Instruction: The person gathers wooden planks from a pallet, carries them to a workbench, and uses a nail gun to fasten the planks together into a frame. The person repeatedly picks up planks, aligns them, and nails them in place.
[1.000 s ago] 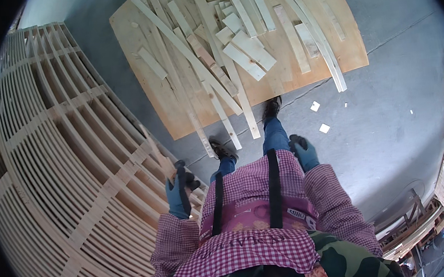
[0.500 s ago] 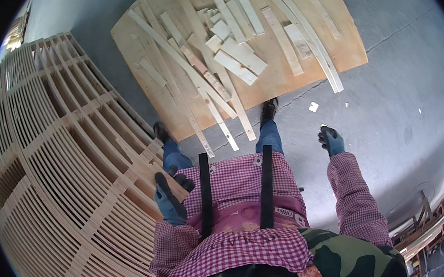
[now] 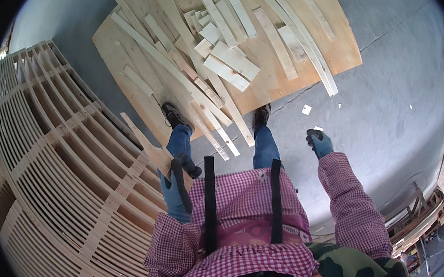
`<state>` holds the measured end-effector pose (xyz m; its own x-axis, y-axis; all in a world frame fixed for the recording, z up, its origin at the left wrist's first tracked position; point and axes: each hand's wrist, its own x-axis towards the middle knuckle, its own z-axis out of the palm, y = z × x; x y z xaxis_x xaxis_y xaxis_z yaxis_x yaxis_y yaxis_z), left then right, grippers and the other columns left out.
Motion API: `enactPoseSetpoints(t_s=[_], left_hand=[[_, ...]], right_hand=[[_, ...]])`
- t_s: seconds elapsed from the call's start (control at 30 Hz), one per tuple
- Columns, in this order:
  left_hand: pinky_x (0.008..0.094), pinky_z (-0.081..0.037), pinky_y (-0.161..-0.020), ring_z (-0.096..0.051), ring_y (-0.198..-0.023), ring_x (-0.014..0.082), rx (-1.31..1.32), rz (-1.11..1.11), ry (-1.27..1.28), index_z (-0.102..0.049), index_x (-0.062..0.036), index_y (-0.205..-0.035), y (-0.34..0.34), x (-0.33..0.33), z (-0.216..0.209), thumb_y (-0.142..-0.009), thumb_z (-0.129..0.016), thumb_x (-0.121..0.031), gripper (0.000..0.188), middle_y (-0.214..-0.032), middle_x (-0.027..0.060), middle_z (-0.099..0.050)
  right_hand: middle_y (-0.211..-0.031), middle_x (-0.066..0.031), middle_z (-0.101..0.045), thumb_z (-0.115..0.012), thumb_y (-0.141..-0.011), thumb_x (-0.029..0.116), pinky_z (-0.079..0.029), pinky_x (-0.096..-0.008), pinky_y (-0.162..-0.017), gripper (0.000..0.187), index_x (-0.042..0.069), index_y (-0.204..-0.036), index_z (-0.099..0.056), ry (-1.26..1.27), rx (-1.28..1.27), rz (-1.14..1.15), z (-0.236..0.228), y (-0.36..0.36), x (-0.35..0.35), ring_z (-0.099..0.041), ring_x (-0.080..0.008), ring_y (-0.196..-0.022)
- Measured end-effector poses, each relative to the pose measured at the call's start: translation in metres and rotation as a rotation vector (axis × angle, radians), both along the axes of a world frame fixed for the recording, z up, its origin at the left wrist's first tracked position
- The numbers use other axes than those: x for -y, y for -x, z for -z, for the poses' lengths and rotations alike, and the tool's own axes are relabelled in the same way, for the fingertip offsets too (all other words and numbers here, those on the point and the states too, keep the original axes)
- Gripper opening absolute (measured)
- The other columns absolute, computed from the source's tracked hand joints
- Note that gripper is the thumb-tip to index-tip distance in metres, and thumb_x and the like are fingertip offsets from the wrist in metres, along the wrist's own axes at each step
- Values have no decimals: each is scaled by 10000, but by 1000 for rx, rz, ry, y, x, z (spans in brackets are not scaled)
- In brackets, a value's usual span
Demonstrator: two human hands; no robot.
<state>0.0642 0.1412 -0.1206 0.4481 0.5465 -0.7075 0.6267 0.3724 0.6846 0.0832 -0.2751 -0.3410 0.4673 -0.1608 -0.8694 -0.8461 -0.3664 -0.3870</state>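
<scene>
My left hand (image 3: 176, 194), in a blue and black glove, is closed around a pale wooden board (image 3: 154, 152) with an uneven, pointed far end. The board slants up and left, beside the slatted wooden stack. Further right, my right hand (image 3: 320, 143), gloved alike, is curled closed above the grey floor. A small white scrap (image 3: 318, 128) shows at its fingertips; I cannot tell whether it is gripped or lies on the floor beyond.
Slatted wooden frames (image 3: 69, 181) fill the left side. Ahead, a plywood sheet (image 3: 333, 62) carries loose strips and offcuts (image 3: 233, 64), some overhanging its near edge. My left shoe (image 3: 175, 113) is on the sheet's edge. Floor scraps (image 3: 306, 109) lie near my right hand. Timber (image 3: 428, 225) is stacked lower right.
My left foot has stepped forward onto the plywood's edge. The board in my left hand has swung up, showing more of its length. My right hand stays closed, slightly further left in view.
</scene>
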Motion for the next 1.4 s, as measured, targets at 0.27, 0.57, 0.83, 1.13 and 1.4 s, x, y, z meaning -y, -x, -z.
enactPoseSetpoints(t_s=[0.27,0.57,0.83,1.13,1.4], left_hand=[[312,-504,-757,-579,-850,193,186,-257,220,-482,-9,-1171,-87,-56,140,-898,-583,-291,404,-966,104,-550],[342,-504,-790,-567,-829,163,223,-434,276,-431,22,-1238,-119,-95,186,-886,-579,-319,512,-920,74,-539],[353,-496,-842,-581,-898,155,175,-380,359,-472,-26,-1196,-130,-120,192,-900,-525,-365,453,-943,52,-559],[347,-482,-843,-570,-837,142,197,-361,516,-472,-69,-1170,-132,-119,192,-911,-516,-363,394,-872,27,-546],[350,-480,-850,-580,-823,142,150,-299,497,-450,-48,-1211,-144,-104,189,-915,-514,-340,420,-876,31,-556]], right_hand=[[-994,-103,-652,-659,-765,306,-499,-329,-732,494,81,-1192,-552,268,-72,-452,57,-118,-72,-640,-201,-796],[-1400,-181,-343,-785,-613,414,-325,-385,-1048,1066,86,-1426,-179,470,78,-991,183,-225,-284,-370,-324,-1274],[-1323,-163,-399,-790,-590,431,-344,-438,-1015,1068,168,-1421,-172,634,-11,-831,199,-202,-331,-413,-334,-1207],[-1424,-124,-265,-779,-587,530,-291,-454,-1038,1112,209,-1440,-141,623,-69,-697,218,-152,-331,-303,-284,-1299],[-1171,-131,-576,-740,-646,537,-406,-390,-950,767,93,-1219,-491,400,-50,-895,199,-162,-317,-531,-272,-1115]])
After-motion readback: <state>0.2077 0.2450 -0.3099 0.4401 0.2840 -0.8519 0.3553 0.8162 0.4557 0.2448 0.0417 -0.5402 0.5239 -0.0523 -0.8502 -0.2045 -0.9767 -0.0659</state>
